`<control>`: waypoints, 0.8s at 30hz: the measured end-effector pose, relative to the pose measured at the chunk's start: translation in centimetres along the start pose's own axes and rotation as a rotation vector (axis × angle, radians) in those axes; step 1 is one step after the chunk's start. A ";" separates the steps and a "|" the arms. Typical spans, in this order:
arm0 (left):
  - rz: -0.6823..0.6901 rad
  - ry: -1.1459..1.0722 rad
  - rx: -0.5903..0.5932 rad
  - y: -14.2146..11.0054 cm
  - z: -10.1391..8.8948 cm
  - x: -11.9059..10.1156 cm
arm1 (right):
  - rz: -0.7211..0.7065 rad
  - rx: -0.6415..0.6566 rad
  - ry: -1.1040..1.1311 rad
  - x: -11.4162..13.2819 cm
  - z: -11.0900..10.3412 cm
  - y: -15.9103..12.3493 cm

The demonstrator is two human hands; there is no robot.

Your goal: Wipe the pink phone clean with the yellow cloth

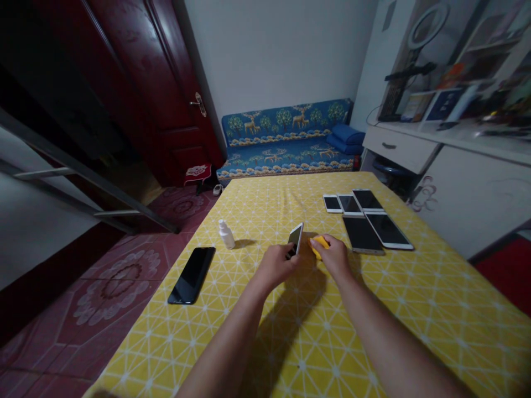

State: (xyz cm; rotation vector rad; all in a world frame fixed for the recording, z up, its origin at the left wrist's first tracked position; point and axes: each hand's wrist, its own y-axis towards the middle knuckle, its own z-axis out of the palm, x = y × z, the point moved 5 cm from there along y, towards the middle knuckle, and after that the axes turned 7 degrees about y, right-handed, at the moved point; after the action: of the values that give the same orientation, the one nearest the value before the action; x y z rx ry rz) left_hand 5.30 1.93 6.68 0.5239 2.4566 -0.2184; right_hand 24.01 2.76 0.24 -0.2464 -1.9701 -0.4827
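My left hand grips a white-edged smartphone tilted up on its side, with its dark screen turned to the left. Close by on the right, my right hand is closed on a yellow cloth, a small gap from the phone. Left of both hands, a small white bottle stands upright. A large black smartphone lies face up near the table's left edge. To the right, several phones lie in a cluster, among them a gold-edged one and a white one.
A yellow patterned cloth covers the table. Beyond its far edge stands a blue patterned sofa. A white cabinet flanks the right side, and a dark red door is at the back left. A metal ladder leans at left.
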 end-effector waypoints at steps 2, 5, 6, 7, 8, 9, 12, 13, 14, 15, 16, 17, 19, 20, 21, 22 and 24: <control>0.022 -0.182 0.008 0.0 -0.2 1.3 | 0.004 -0.006 0.014 -0.1 0.0 0.0; 0.039 -0.413 0.025 0.1 -0.1 3.1 | 0.011 -0.012 0.023 -0.2 0.0 0.1; 0.035 -0.476 0.029 0.1 0.1 3.5 | 0.014 -0.015 0.026 -0.2 0.0 0.1; 0.028 -0.529 0.029 0.2 0.3 3.9 | 0.017 -0.018 0.033 -0.2 0.0 0.1; 0.022 -0.577 0.022 0.2 0.5 4.2 | 0.019 -0.022 0.043 -0.2 0.0 0.1; 0.016 -0.619 0.010 0.2 0.6 4.5 | 0.020 -0.027 0.057 -0.2 0.0 0.1; 0.007 -0.707 -0.054 0.1 0.8 4.7 | 0.027 -0.052 0.142 0.1 0.3 0.1; 0.007 -0.721 -0.079 0.0 0.8 4.7 | 0.033 -0.060 0.186 0.2 0.4 0.1; 0.010 -0.727 -0.102 0.0 0.8 4.7 | 0.039 -0.067 0.233 0.3 0.6 0.1; 0.018 -0.732 -0.119 0.0 0.7 4.7 | 0.044 -0.072 0.281 0.4 0.9 0.2; 0.030 -0.739 -0.131 0.0 0.7 4.6 | 0.046 -0.076 0.323 0.6 1.1 0.3; 0.042 -0.749 -0.138 0.0 0.7 4.6 | 0.043 -0.079 0.357 0.8 1.4 0.5; 0.067 -0.768 -0.142 0.1 0.7 4.6 | 0.028 -0.088 0.406 1.2 1.9 1.1; 0.079 -0.772 -0.141 0.2 0.7 4.6 | 0.019 -0.098 0.424 1.4 2.2 1.5; 0.090 -0.773 -0.141 0.2 0.8 4.6 | 0.009 -0.110 0.439 1.5 2.4 2.0; 0.100 -0.771 -0.140 0.2 0.8 4.6 | -0.003 -0.121 0.449 1.7 2.7 2.5; 0.109 -0.776 -0.134 0.3 0.9 4.6 | -0.029 -0.136 0.458 2.1 3.2 3.6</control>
State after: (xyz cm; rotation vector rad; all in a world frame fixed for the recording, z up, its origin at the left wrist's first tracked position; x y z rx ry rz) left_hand 2.53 3.38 3.19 0.4107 1.6706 -0.1684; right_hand 21.84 7.35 1.74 -0.1737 -1.4989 -0.6327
